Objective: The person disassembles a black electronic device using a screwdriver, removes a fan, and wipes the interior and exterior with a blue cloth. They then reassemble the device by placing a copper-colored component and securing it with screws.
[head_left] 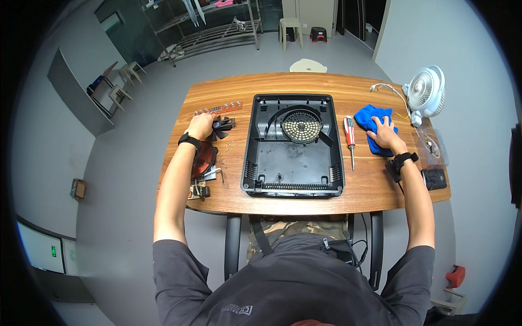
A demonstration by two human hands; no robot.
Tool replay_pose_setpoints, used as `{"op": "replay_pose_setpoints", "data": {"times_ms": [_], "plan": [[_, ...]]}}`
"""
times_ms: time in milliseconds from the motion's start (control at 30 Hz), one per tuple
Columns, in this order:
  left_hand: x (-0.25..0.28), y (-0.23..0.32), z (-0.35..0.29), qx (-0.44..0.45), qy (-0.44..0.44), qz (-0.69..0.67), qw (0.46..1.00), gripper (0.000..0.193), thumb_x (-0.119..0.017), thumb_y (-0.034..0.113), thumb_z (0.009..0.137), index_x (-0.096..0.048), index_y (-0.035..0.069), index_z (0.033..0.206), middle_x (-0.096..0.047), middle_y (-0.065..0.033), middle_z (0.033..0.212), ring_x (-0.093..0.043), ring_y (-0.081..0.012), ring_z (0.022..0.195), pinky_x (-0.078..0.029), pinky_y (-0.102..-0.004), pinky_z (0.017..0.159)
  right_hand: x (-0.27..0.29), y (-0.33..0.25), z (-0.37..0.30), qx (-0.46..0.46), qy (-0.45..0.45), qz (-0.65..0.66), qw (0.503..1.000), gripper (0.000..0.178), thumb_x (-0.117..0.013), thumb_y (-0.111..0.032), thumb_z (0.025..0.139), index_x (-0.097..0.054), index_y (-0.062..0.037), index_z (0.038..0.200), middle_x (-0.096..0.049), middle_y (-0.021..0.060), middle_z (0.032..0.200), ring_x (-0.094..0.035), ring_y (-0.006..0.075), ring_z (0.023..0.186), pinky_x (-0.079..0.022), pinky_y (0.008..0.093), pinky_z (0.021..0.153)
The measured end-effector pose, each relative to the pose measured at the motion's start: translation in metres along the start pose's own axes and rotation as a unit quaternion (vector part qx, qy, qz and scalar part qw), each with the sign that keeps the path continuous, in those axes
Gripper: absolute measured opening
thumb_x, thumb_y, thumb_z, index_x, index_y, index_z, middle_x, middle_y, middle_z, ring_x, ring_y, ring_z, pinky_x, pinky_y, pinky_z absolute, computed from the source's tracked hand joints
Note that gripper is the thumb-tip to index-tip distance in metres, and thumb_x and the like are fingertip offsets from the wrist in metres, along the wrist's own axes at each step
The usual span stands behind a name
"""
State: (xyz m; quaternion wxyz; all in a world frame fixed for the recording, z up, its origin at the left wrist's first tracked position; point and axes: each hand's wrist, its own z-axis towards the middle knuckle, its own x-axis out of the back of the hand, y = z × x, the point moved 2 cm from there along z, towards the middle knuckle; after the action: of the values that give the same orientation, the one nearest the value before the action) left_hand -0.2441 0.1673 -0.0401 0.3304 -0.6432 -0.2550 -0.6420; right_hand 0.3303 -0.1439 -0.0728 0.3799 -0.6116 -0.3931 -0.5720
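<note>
My left hand [201, 126] is closed at the edge of a small black fan [222, 127] with several blades, at the left of the table. Its fingertips are partly hidden. Just below that wrist lies a round copper-coloured coil [203, 158]. An orange circuit strip [231, 106] with metal parts sits beyond the fan. My right hand [385, 133] rests on a crumpled blue cloth [368, 115], its fingers spread. Between the hands lies an open black plastic housing [280, 157] with a round vent grille [300, 126]. A red-and-white-handled screwdriver [349, 130] lies between housing and cloth.
Small screws and wires [227, 148] lie left of the housing. A circuit board [197, 190] sits near the front left edge. On the right stand a white fan [426, 91], a clear plastic tray [438, 142] and a black flat object [434, 179]. A wooden table [283, 205] carries everything.
</note>
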Motion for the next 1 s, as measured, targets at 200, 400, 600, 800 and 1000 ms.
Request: {"op": "replay_pose_setpoints", "data": {"times_ms": [200,400,600,800,1000], "plan": [[0.008,0.004,0.003,-0.016,-0.006,-0.020,1.000,0.032,-0.071,0.008,0.076,-0.074,0.011,0.108,-0.075,-0.0159,0.101,-0.070,-0.0365,0.101,-0.056,-0.0480,0.089,-0.001,0.002,-0.001,-0.010,-0.004,0.010,1.000,0.072,-0.061,-0.047,0.098,-0.033,-0.0154,0.157,-0.029,0.0356,0.151,-0.038,0.0598,0.130,-0.035,0.0621,0.111],[0.006,0.010,0.014,-0.001,-0.010,-0.041,0.999,0.033,-0.072,0.008,0.078,-0.074,0.014,0.110,-0.075,-0.0149,0.104,-0.071,-0.0351,0.103,-0.056,-0.0481,0.088,0.002,0.000,-0.002,-0.029,-0.011,0.021,0.999,0.072,-0.063,-0.046,0.097,-0.033,-0.0198,0.157,-0.030,0.0305,0.153,-0.035,0.0596,0.134,-0.037,0.0630,0.111],[0.006,0.016,0.012,-0.019,0.018,-0.096,0.995,0.035,-0.074,0.007,0.078,-0.074,0.010,0.113,-0.074,-0.0167,0.108,-0.069,-0.0372,0.106,-0.055,-0.0457,0.092,0.000,0.004,0.000,-0.033,-0.019,0.017,0.999,0.072,-0.063,-0.047,0.097,-0.032,-0.0221,0.157,-0.029,0.0290,0.154,-0.035,0.0594,0.134,-0.037,0.0643,0.110],[0.032,-0.020,-0.029,0.012,0.028,-0.141,0.990,0.034,-0.077,0.016,0.084,-0.072,0.004,0.115,-0.073,-0.0178,0.114,-0.069,-0.0351,0.108,-0.055,-0.0438,0.095,0.004,-0.003,-0.004,-0.024,-0.017,0.009,1.000,0.071,-0.062,-0.045,0.098,-0.031,-0.0187,0.156,-0.031,0.0335,0.150,-0.039,0.0600,0.127,-0.037,0.0634,0.109],[0.018,-0.060,-0.109,0.157,-0.001,-0.113,0.981,0.028,-0.065,0.026,0.090,-0.076,0.004,0.103,-0.074,-0.0226,0.099,-0.071,-0.0403,0.097,-0.057,-0.0473,0.087,0.037,-0.008,-0.006,-0.032,-0.120,0.016,0.992,0.092,-0.064,-0.064,0.090,-0.025,-0.0215,0.162,-0.024,0.0319,0.160,-0.030,0.0577,0.143,-0.034,0.0613,0.116]]}}
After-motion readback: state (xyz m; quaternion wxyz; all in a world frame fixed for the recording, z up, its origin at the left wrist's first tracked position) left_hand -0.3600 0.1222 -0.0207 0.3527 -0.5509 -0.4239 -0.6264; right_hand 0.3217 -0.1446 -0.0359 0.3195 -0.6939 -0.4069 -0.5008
